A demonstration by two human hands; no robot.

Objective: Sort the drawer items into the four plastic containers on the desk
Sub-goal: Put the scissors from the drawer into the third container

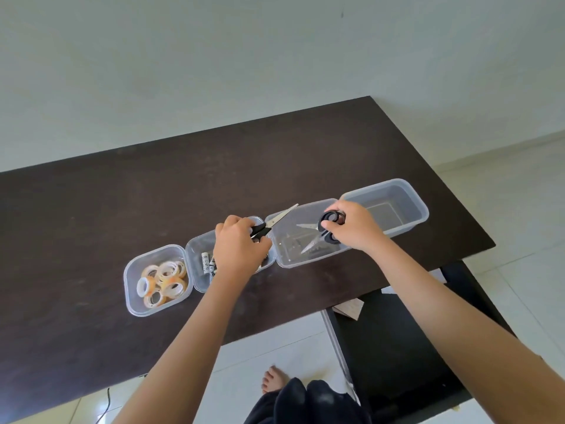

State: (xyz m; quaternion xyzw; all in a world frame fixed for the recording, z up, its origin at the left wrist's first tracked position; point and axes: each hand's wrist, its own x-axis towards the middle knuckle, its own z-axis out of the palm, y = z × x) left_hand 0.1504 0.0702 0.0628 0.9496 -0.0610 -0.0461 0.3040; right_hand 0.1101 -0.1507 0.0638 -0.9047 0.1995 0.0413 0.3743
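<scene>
Containers on dark desk (91, 209) | tape-roll tub (132, 289) far left | left hand (238, 249) clutching black-handled scissors (276, 223) over second tub (195, 255) | right hand (354, 224) gripping second scissors (318, 237) inside third tub (293, 261) | fourth tub (422, 209) far right

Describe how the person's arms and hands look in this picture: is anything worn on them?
Both arms are bare as far as the picture shows them; no sleeves come into view. The left hand and the right hand wear no gloves, and no watch or bracelet shows on either wrist. No ring can be seen on the fingers that show. The nails look short and plain, though they are too small to be sure.
</scene>
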